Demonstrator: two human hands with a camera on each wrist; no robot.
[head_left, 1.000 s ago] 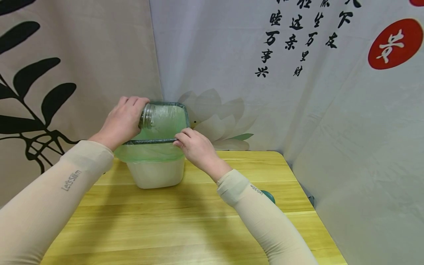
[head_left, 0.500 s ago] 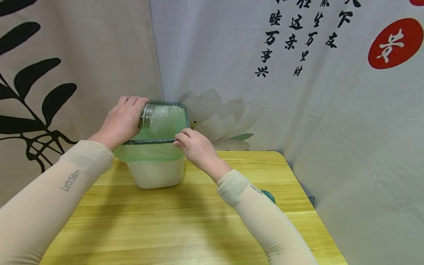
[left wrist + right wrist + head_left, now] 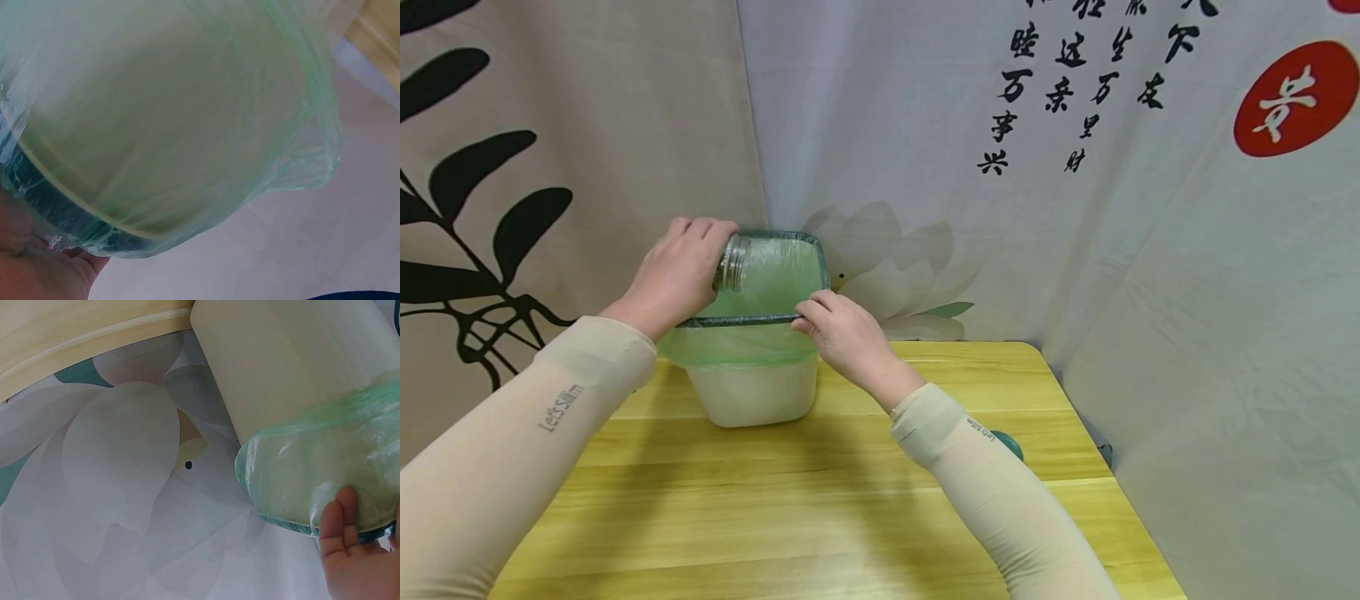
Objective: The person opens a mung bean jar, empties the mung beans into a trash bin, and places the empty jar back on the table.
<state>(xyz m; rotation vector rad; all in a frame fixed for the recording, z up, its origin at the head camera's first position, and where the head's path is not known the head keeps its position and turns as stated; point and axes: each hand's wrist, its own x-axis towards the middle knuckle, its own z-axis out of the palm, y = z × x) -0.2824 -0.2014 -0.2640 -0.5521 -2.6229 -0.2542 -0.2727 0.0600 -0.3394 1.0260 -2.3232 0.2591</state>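
A white bin (image 3: 752,398) stands on the wooden table, its upper part covered inside and out by a thin green bag (image 3: 745,343). Bag film also lies over its dark rim (image 3: 737,320). My left hand (image 3: 673,271) grips the left side of the rim, beside clear, ridged material whose nature I cannot tell. At the front right corner, my right hand (image 3: 850,337) pinches the rim and bag. The left wrist view shows the hand (image 3: 50,269) under the bag-covered rim, and the right wrist view shows fingers (image 3: 337,522) against the bag.
Part of a round teal object (image 3: 1009,444) shows behind the right sleeve on the table (image 3: 820,517). Light cloth hangs behind and to the right, printed with dark leaves, a pale flower, black characters and a red oval (image 3: 1296,98).
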